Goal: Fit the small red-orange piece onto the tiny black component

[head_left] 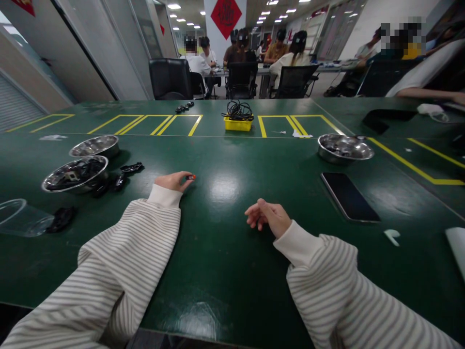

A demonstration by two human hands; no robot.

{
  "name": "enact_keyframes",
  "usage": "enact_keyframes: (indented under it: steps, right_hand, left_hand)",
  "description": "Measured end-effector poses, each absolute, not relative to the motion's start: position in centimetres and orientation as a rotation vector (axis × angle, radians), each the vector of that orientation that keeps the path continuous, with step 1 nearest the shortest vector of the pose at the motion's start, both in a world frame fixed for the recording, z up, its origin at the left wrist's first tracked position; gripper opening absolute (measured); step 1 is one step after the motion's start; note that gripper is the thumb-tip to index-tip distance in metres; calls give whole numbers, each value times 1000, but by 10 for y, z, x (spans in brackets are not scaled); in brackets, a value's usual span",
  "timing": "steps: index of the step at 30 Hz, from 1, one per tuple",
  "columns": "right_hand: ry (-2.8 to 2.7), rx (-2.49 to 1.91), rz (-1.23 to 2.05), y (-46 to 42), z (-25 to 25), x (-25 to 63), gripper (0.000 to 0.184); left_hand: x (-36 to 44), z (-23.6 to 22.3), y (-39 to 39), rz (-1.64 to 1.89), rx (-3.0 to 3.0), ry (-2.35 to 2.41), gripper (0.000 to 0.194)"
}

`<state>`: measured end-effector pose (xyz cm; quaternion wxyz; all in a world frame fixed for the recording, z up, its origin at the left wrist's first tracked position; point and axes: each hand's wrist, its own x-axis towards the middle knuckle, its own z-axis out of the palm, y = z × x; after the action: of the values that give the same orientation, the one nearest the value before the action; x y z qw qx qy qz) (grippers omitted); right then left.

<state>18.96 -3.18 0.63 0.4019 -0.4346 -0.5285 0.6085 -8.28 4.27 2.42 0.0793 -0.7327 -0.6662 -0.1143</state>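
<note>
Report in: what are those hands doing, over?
Left hand pinching small orange-tipped piece. Right hand loosely open, nothing visible in it. Phone lying off to its right.

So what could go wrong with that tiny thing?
The tiny orange-tipped piece is pinched between the fingertips of the left hand, so it might slip and be hard to find. Also, the left sleeve could brush the loose black pieces beside the metal bowl.

white pillar (212, 47) | red diamond sign (225, 18) | characters not legible
</note>
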Motion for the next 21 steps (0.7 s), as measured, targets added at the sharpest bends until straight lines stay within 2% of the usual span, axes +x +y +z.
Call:
enact_keyframes:
  steps: [4, 8, 15, 18, 21]
  right_hand:
    - [-1433, -1094, 1530, -32, 5, 190, 49]
    - [-1536, -1107, 1478, -32, 2, 191, 43]
    - [-1546, -1125, 1453, -32, 3, 190, 43]
    - [-1513, -1139, 1427, -33, 5, 188, 43]
    - [-1484, -1160, 1399, -33, 6, 188, 43]
  left_hand:
    - [-107, 27, 54, -60, -2107, -2048, 31]
    - [-113, 25, 55, 15, -2163, -1929, 29]
    - [-81, 21, 42, -335, -2125, -2020, 37]
    - [-46, 10, 26, -508, -2372, -1955, 37]
    - [-12, 0, 8, -534, -2662, -1776, 34]
